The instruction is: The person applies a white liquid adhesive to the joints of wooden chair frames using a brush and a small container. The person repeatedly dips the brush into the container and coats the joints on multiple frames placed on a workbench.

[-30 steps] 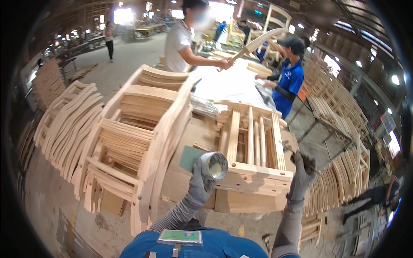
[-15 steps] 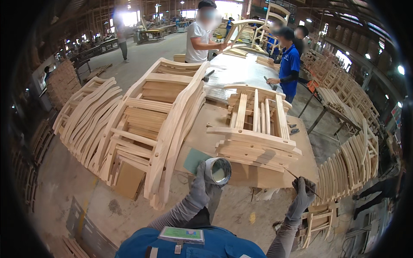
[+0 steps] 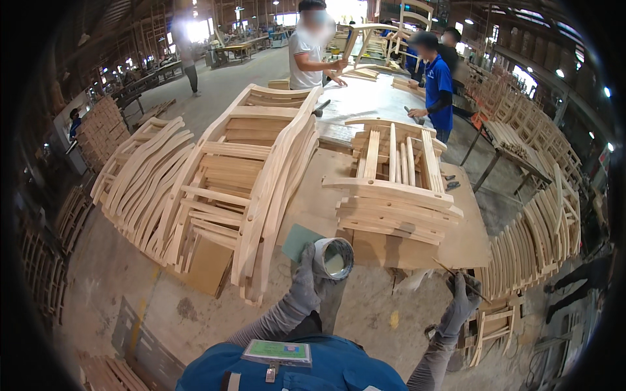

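Note:
My left hand, in a grey glove, is wrapped round a round pot with pale, milky liquid inside. Beside the pot, a flat green piece sticks out past my fingers; whether I hold it or it lies on the board cannot be told. In my gloved right hand is a thin stick, slanting up to the left; its tip is near the board's front edge. Just beyond both hands, a stack of light wooden chair frames with round spindles lies on the board.
The brown board covers the near bench. Tall stacked chair backs stand to its left, curved wooden parts to its right. Pliers-like tools lie by the frames. Across the shiny table are people in white and blue shirts.
The bench and stacks have shifted slightly up and right in view. Both hands keep their holds. The person in white has lowered one hand toward the table.

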Demonstrator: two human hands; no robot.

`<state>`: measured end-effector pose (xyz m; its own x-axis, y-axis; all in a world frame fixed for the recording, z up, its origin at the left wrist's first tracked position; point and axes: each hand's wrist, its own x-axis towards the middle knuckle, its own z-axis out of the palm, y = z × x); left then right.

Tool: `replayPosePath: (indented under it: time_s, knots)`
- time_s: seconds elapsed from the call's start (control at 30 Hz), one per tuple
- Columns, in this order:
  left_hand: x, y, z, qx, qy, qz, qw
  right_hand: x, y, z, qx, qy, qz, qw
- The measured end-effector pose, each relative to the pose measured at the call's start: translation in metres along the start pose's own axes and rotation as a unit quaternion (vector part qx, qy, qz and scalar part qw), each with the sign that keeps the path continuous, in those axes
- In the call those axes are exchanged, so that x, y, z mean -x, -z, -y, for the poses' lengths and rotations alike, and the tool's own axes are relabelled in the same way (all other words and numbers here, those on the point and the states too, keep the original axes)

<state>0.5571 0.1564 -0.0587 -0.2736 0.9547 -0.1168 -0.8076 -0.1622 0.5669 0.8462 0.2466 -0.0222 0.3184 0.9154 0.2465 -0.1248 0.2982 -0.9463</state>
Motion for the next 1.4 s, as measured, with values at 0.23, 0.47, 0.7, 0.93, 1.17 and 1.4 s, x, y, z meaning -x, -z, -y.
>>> replayPosePath:
  time_s: [0.23,0.47,0.7,0.93,1.17,1.4]
  knots:
    - [0.001,0.015,0.01,-0.136,-0.088,-0.011,0.987,0.005,-0.002,-0.001,0.002,-0.006,0.011,1.0]
    - [0.006,0.009,0.003,-0.02,-0.019,-0.01,1.0,0.008,-0.007,0.002,0.006,-0.006,0.025,1.0]
    - [0.016,0.007,0.006,0.044,0.021,-0.025,0.999,0.011,-0.006,-0.007,0.009,-0.006,0.037,0.999]
    - [0.02,0.018,0.011,0.049,0.04,-0.034,0.997,0.017,-0.006,-0.01,0.0,-0.03,0.044,0.999]
    - [0.022,0.015,0.001,0.013,0.04,-0.039,0.998,0.022,-0.015,-0.013,-0.005,-0.031,0.047,0.998]
    - [0.037,0.0,-0.049,0.034,0.048,-0.032,0.998,0.037,-0.052,-0.009,-0.008,-0.027,0.053,0.998]
